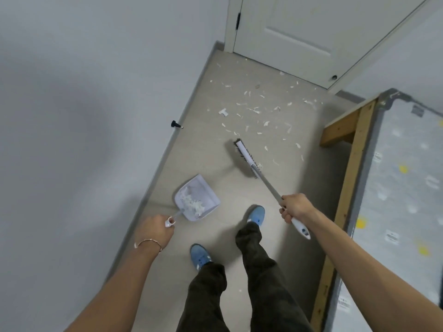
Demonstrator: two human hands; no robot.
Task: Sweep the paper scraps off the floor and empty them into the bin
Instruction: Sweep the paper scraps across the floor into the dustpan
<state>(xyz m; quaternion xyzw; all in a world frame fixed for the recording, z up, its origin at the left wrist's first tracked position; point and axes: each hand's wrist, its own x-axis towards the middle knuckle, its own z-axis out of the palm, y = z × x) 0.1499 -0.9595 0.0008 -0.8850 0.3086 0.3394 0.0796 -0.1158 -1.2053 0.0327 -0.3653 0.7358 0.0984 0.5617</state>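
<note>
The hands grip tight: left [155,230] holds a scrap-filled dustpan [197,198], right [295,208] the broom [247,161].

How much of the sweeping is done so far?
Partly done: the dustpan in the left hand already holds some scraps. The right hand holds the broom. Many paper scraps still litter the floor near the door; no bin is in view.

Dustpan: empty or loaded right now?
Partly loaded: white paper scraps lie piled in the dustpan near its handle end, held by the left hand; the front stays bare.
</note>
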